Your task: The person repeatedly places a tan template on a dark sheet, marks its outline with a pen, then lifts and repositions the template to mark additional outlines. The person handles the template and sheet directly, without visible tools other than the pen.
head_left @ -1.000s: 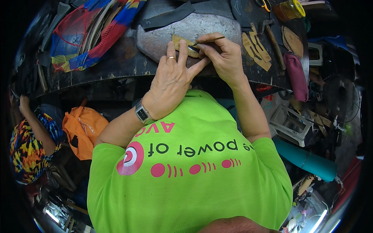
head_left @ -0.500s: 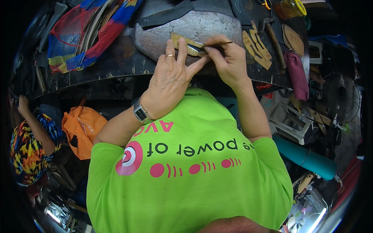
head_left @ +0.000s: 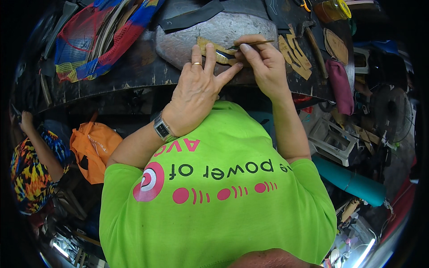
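My left hand [head_left: 192,91] lies with its fingers spread, pressing a tan cut-out template [head_left: 219,47] down on a silvery grey slab [head_left: 172,49]. Dark material shows through the template's slot, with a pale shine along one edge. In my right hand [head_left: 268,69] a thin pen-like stick [head_left: 262,42] is pinched between thumb and fingers. Its point is at the upper edge of the slot, near the template's right end; whether it touches is too small to tell. My left thumb reaches across the template's lower right part.
A dark strip [head_left: 192,17] lies across the slab's far edge. To the right are more tan templates [head_left: 295,56], a hammer [head_left: 317,51], a yellow-lidded jar [head_left: 333,10] and a maroon pouch [head_left: 340,87]. A mesh bag [head_left: 80,42] sits left. Another person's arm [head_left: 42,149] shows far left.
My right hand has shifted slightly right, and the stick has tilted so that more of it shows. My left hand and the template stay in place.
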Motion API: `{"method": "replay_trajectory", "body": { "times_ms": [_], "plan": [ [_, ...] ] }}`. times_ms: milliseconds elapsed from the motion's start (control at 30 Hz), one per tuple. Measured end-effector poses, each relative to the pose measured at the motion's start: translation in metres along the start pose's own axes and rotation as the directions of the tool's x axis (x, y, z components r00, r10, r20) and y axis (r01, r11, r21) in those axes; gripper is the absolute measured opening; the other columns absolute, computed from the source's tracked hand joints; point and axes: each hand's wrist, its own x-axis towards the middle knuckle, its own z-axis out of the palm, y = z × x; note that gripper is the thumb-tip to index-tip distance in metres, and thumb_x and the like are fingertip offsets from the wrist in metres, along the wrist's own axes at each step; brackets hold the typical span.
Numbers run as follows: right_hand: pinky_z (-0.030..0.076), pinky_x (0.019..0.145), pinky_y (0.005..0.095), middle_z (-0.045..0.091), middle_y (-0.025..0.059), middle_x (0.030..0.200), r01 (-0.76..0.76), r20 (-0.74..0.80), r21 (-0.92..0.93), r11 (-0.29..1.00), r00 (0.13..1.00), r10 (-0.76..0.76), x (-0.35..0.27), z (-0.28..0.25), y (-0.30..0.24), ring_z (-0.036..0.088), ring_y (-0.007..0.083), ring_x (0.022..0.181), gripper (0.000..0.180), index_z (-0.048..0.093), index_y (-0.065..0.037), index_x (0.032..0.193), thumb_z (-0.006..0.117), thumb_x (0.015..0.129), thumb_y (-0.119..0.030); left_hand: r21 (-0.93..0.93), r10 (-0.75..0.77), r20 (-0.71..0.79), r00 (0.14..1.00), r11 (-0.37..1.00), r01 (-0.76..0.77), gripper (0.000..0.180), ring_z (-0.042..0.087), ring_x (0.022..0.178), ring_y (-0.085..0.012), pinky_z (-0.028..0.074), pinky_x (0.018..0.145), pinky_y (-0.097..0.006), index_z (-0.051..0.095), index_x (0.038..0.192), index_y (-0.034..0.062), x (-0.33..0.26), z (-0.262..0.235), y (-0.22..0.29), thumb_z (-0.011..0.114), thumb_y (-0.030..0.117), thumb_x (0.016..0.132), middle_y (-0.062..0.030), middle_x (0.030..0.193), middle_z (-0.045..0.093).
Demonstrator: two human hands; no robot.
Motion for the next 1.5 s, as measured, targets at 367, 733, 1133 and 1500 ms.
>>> {"method": "replay_trajectory", "body": {
  "times_ms": [367,733,1133,1500],
  "plan": [
    [0.055,0.076,0.0293,0.073,0.0109,0.102,0.155,0.036,-0.198,0.968,0.988,-0.151,0.010,0.014,0.008,0.071,0.0173,0.085,0.014,0.071,0.003,0.109,0.063,0.100,-0.002,0.038,0.013,0.010,1.000,0.999,-0.014,0.071,0.046,0.135,-0.0499,0.050,0.094,-0.043,0.044,0.158,0.0317,-0.001,0.005,-0.004,0.065,0.014,0.092,-0.0325,0.152,0.041],
    [0.056,0.078,0.0339,0.071,0.0156,0.099,0.178,0.149,-0.305,0.936,0.979,-0.137,-0.002,-0.007,-0.006,0.072,0.0290,0.087,0.012,0.069,0.001,0.107,0.064,0.097,-0.003,0.006,0.005,0.033,0.999,1.000,-0.005,0.074,0.046,0.134,-0.0490,0.050,0.093,-0.041,0.044,0.159,0.0326,0.000,-0.001,-0.003,0.068,0.016,0.091,-0.0328,0.152,0.041],
    [0.051,0.077,0.0249,0.071,0.0041,0.095,0.015,-0.011,-0.354,0.935,1.000,-0.020,-0.009,-0.019,-0.006,0.064,0.0092,0.084,0.015,0.071,0.004,0.107,0.059,0.103,-0.006,-0.036,-0.021,0.036,0.999,0.999,0.023,0.090,0.045,0.135,-0.0489,0.049,0.099,-0.046,0.041,0.160,0.0372,0.000,0.000,-0.002,0.081,0.020,0.081,-0.0321,0.155,0.038],
    [0.054,0.077,0.0240,0.071,0.0032,0.096,-0.015,-0.086,-0.073,0.997,0.996,0.008,-0.007,-0.015,-0.007,0.067,0.0096,0.087,0.015,0.071,0.002,0.113,0.063,0.103,-0.005,0.008,0.004,0.015,1.000,1.000,-0.004,0.072,0.045,0.135,-0.0494,0.050,0.093,-0.041,0.046,0.158,0.0334,0.000,-0.002,0.000,0.066,0.013,0.091,-0.0328,0.152,0.042]
  ]
}}
